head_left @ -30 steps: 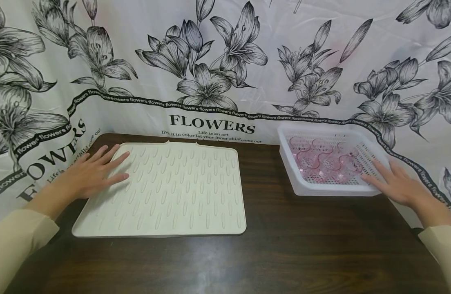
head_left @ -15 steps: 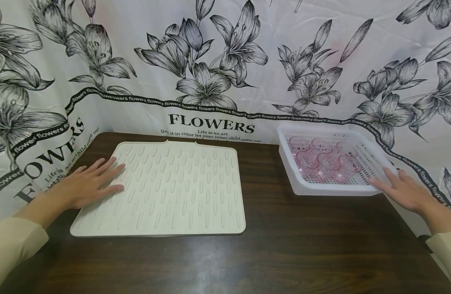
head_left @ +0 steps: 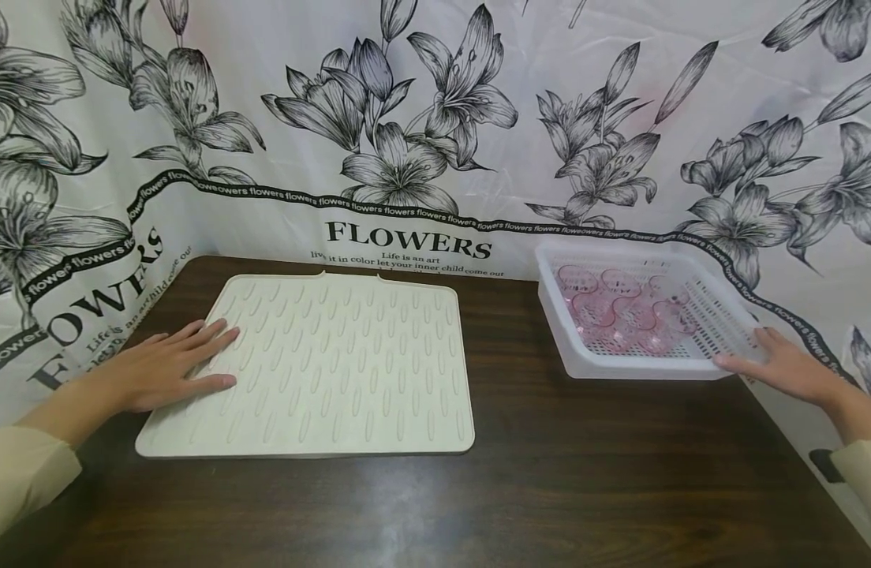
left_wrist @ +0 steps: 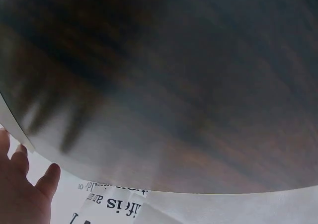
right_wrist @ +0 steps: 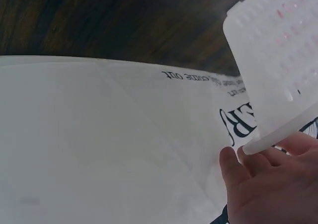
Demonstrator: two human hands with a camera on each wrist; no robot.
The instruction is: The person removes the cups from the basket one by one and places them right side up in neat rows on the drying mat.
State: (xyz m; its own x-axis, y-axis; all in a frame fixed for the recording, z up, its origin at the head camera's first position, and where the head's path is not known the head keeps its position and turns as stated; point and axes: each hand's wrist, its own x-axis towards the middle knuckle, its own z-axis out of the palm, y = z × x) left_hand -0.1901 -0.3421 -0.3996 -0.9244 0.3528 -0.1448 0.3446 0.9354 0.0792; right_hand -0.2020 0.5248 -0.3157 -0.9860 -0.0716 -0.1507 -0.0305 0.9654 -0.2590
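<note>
A cream drying mat [head_left: 350, 371] with rows of raised oval ridges lies flat at the left of the table. Spread across its left edge is my left hand [head_left: 173, 367], fingers straight; in the left wrist view the same hand [left_wrist: 25, 184] shows only at the lower left corner. A white perforated plastic basket [head_left: 585, 365] stands at the right, holding several clear pink cup-like pieces [head_left: 623, 308]. My right hand [head_left: 798, 367] touches the basket's near right corner, thumb toward the front rim. In the right wrist view its fingers [right_wrist: 231, 164] lie against the basket's rim.
The dark wooden table [head_left: 435, 505] extends in front of the mat and between mat and basket. A white curtain [head_left: 521, 158] printed with black flowers hangs behind and on both sides, close against the basket's far side. A small dark object [head_left: 826, 465] sits by the right table edge.
My left hand has slid toward me along the mat's left edge. The right hand has drawn back from over the basket to its near right corner. Mat and basket stay in place.
</note>
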